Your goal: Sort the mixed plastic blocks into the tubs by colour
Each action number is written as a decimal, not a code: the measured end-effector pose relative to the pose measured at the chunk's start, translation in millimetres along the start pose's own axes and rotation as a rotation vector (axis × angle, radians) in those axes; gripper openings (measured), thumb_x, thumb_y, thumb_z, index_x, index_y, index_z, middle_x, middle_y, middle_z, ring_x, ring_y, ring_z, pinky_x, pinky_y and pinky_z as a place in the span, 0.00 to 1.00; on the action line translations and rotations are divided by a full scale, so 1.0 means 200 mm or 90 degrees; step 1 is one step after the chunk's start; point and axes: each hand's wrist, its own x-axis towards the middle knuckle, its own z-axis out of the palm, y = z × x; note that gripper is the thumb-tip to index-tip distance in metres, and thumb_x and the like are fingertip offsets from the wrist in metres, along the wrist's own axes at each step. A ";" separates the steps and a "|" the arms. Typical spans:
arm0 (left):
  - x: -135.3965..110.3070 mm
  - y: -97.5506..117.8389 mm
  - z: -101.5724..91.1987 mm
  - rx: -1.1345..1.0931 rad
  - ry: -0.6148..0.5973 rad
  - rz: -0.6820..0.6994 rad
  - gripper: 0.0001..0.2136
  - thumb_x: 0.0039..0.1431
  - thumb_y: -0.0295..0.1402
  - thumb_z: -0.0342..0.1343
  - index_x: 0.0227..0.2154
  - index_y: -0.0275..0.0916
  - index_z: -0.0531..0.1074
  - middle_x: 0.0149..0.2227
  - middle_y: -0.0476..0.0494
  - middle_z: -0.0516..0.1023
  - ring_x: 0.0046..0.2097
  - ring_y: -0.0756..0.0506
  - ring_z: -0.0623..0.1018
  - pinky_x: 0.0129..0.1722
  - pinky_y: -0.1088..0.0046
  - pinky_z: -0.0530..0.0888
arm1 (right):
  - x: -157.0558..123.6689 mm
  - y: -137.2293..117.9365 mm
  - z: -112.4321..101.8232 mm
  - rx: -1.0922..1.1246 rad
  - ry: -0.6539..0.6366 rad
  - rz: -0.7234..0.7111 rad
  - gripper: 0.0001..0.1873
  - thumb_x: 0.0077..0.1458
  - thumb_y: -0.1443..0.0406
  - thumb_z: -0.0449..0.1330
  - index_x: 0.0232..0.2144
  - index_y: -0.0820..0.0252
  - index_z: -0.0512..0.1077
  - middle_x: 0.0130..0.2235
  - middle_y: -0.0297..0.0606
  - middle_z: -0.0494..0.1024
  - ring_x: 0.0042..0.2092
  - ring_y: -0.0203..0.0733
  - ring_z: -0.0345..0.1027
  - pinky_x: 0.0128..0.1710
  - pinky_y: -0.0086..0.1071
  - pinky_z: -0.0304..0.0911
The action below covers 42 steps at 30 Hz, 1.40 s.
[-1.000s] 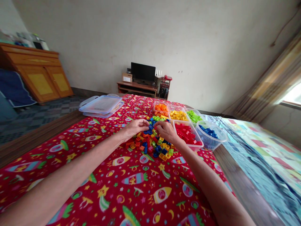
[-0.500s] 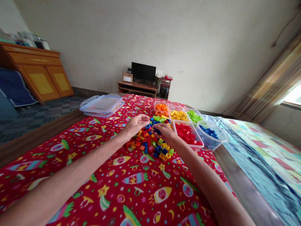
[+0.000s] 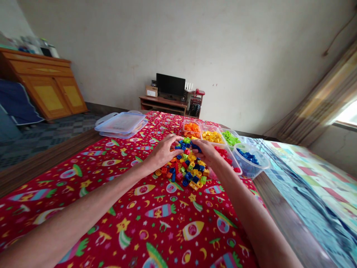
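Over red cloth (image 3: 156,234), monitor (image 3: 170,85) beyond, left fingers (image 3: 172,139) gape, right fingers (image 3: 202,145) grip blue bricks (image 3: 196,147).

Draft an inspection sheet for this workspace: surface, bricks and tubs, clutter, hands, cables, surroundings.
Surface: printed red cloth over a wooden table.
Bricks: mixed-colour pile loose on the cloth.
Tubs: five clear tubs, sorted by colour: orange bricks, yellow bricks, green bricks, red bricks, blue bricks.
Clutter: stacked lids, far left of the cloth.
Left hand: at the pile's left, thumb and fingers apart.
Right hand: at the pile's right, dark blue at its fingertips; grip unclear.
Cables: cord on the wall, upper right; none seen on the cloth.
Surroundings: cabinet left, monitor on a desk ahead, curtain right.
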 end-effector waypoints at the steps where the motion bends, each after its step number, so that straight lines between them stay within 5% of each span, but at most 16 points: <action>1: 0.01 0.00 -0.02 0.014 -0.007 -0.003 0.15 0.53 0.36 0.59 0.44 0.40 0.72 0.46 0.43 0.73 0.45 0.44 0.74 0.48 0.65 0.71 | 0.00 -0.04 -0.05 -0.060 0.034 -0.044 0.15 0.47 0.57 0.61 0.21 0.61 0.63 0.20 0.28 0.65 0.18 0.24 0.51 0.14 0.20 0.42; 5: 0.03 -0.06 -0.09 0.038 -0.181 -0.062 0.10 0.52 0.33 0.57 0.38 0.39 0.75 0.42 0.43 0.78 0.42 0.44 0.76 0.44 0.69 0.71 | -0.04 -0.18 -0.30 -0.471 0.248 -0.200 0.13 0.50 0.58 0.55 0.22 0.61 0.69 0.18 0.31 0.68 0.21 0.31 0.58 0.23 0.26 0.55; 8: 0.02 -0.11 -0.15 0.037 -0.384 -0.083 0.12 0.50 0.31 0.57 0.38 0.42 0.76 0.39 0.47 0.80 0.39 0.45 0.77 0.41 0.72 0.71 | -0.08 -0.26 -0.50 -0.729 0.451 -0.206 0.14 0.51 0.61 0.53 0.30 0.62 0.76 0.24 0.39 0.75 0.30 0.40 0.68 0.35 0.32 0.61; 10: 0.02 -0.12 -0.17 0.060 -0.443 -0.074 0.13 0.49 0.31 0.57 0.39 0.43 0.77 0.40 0.48 0.80 0.41 0.44 0.78 0.41 0.73 0.70 | -0.12 -0.29 -0.62 -0.841 0.522 -0.170 0.15 0.51 0.63 0.52 0.32 0.64 0.77 0.30 0.45 0.78 0.36 0.45 0.70 0.39 0.34 0.61; 13: 0.01 -0.09 -0.17 0.110 -0.454 -0.071 0.13 0.48 0.30 0.57 0.38 0.42 0.77 0.41 0.46 0.80 0.42 0.44 0.77 0.41 0.74 0.69 | -0.18 -0.28 -0.76 -0.917 0.548 -0.068 0.17 0.52 0.65 0.51 0.34 0.66 0.78 0.31 0.49 0.79 0.38 0.47 0.71 0.39 0.35 0.62; 18: -0.02 0.02 -0.12 0.172 -0.480 -0.045 0.11 0.43 0.31 0.61 0.33 0.41 0.76 0.37 0.46 0.77 0.40 0.44 0.76 0.36 0.75 0.68 | -0.23 -0.24 -0.87 -0.958 0.473 0.084 0.18 0.52 0.65 0.52 0.37 0.67 0.78 0.34 0.50 0.79 0.37 0.47 0.72 0.35 0.35 0.62; 22: -0.03 0.03 -0.14 0.209 -0.492 -0.047 0.11 0.42 0.32 0.62 0.33 0.40 0.75 0.37 0.46 0.75 0.41 0.43 0.74 0.38 0.75 0.68 | -0.21 -0.24 -0.85 -1.006 0.462 0.022 0.20 0.54 0.62 0.50 0.40 0.65 0.77 0.40 0.52 0.78 0.42 0.48 0.71 0.38 0.35 0.62; 28: -0.01 -0.03 -0.21 0.286 -0.433 -0.072 0.14 0.40 0.33 0.63 0.34 0.40 0.75 0.35 0.47 0.74 0.39 0.44 0.74 0.37 0.75 0.68 | -0.17 -0.29 -0.68 -0.964 0.430 -0.081 0.19 0.55 0.63 0.49 0.37 0.62 0.78 0.30 0.44 0.79 0.34 0.43 0.70 0.36 0.32 0.60; 35: -0.07 -0.02 -0.11 0.296 -0.455 -0.085 0.22 0.34 0.29 0.65 0.38 0.41 0.74 0.41 0.46 0.74 0.43 0.43 0.74 0.38 0.76 0.69 | -0.16 -0.31 -0.44 -0.978 0.364 -0.139 0.17 0.57 0.63 0.48 0.35 0.59 0.77 0.32 0.43 0.79 0.33 0.41 0.69 0.32 0.31 0.56; 42: -0.04 -0.11 -0.11 0.314 -0.418 -0.060 0.12 0.39 0.25 0.57 0.31 0.40 0.74 0.36 0.46 0.76 0.38 0.44 0.74 0.36 0.76 0.69 | -0.12 -0.26 -0.33 -1.029 0.285 -0.135 0.18 0.59 0.64 0.46 0.35 0.61 0.76 0.33 0.45 0.79 0.32 0.40 0.68 0.30 0.30 0.53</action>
